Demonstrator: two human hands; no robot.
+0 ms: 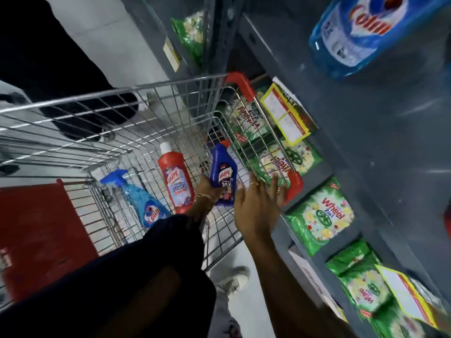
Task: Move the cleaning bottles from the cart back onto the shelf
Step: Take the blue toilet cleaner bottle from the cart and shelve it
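in the wire cart (pixel 136 98), left hand (pixel 203 191) grips blue harpic bottle (pixel 223 170).

Cart (pixel 136 113): bare shiny metal wire, red glossy plastic corner guards (pixel 240 85). Shelf (pixel 366 132): matt grey painted metal. Harpic bottles, blue (pixel 223 170) and red (pixel 173 180): glossy plastic. Spray bottle (pixel 141 201): translucent blue plastic. Detergent packs (pixel 319 215): shiny plastic film. Sleeve (pixel 146 264): dark matt cloth.

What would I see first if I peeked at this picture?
Probably the dark blue Harpic bottle, gripped by the left hand inside the wire cart. Beside it lie a red Harpic bottle and a blue spray bottle. Bright green Wheel packets fill the shelf on the right.
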